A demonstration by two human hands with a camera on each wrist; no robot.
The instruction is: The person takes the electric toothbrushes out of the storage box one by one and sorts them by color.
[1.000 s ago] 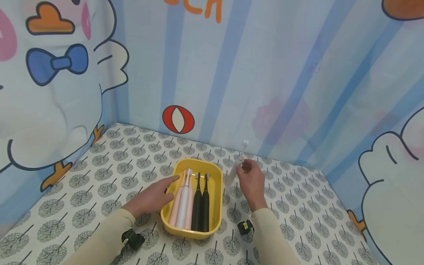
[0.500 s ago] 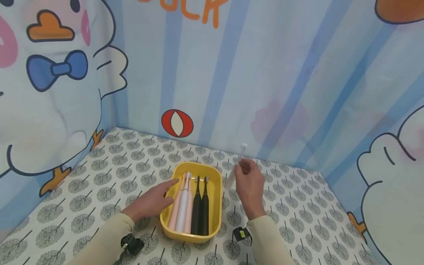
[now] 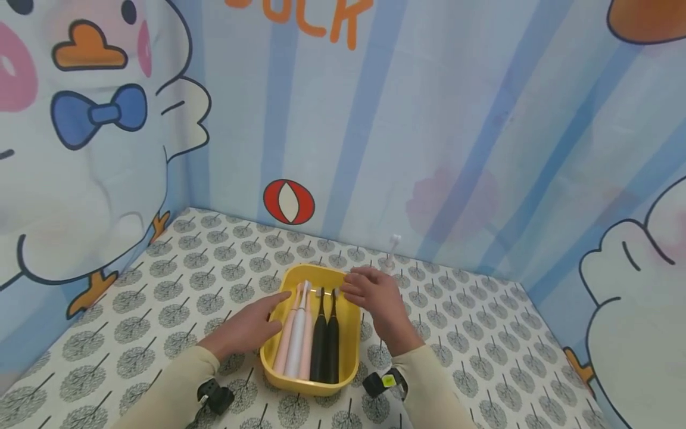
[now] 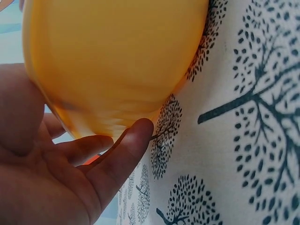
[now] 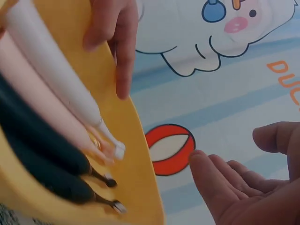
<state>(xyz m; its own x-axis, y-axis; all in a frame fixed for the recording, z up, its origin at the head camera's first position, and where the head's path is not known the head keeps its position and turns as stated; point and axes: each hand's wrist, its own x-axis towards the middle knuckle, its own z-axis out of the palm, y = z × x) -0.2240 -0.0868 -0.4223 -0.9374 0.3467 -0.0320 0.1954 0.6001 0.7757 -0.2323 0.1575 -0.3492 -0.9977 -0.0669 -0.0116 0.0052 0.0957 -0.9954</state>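
Observation:
A yellow plastic bin (image 3: 351, 351) holds several electric toothbrushes lying side by side: a white toothbrush (image 3: 296, 342) between pink ones, and two black toothbrushes (image 3: 332, 345) to their right. My left hand (image 3: 243, 328) grips the bin's left wall, with fingers on both sides of the rim in the right wrist view. My right hand (image 3: 377, 298) hovers near the bin's far right corner. Its fingers (image 5: 206, 173) are extended and hold nothing. Beyond that hand, a pale electric toothbrush (image 3: 394, 243) is on the table, its handle mostly hidden.
A white tablecloth (image 3: 471, 345) with dark tree prints covers the table. Behind it hangs a blue-striped curtain (image 3: 429, 119) with duck drawings, meeting the table's far edge. Black wrist cameras are strapped over both sleeves (image 3: 429, 381).
My right hand has let go of the pale toothbrush and moved left to the bin's far right corner. The left hand stays at the bin, and the view has tilted up slightly.

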